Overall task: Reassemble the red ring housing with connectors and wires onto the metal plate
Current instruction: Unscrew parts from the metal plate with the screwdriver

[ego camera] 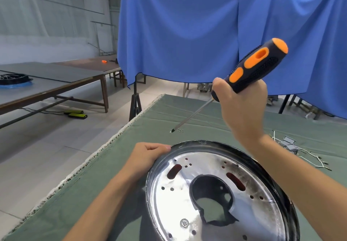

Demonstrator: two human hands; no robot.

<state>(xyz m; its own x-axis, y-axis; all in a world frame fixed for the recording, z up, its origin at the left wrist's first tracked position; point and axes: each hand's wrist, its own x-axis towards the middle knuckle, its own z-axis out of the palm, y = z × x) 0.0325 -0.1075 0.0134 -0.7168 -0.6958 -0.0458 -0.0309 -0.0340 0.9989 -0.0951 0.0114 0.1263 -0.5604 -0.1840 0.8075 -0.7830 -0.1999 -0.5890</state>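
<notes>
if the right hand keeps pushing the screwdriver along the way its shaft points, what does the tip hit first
Most likely the green cloth on the table, beside the small screws. The right hand holds the screwdriver slanting down and left, its tip near the cloth already; depth is hard to judge.

Bare bench (154,120) cloth lies open ahead of the left fingers (161,147). Small screws (180,130) sit beyond them, just beside the screwdriver (257,66) tip. Wires (308,154) and connectors (287,144) clutter the bench below and right of the right fingers (218,85).
</notes>
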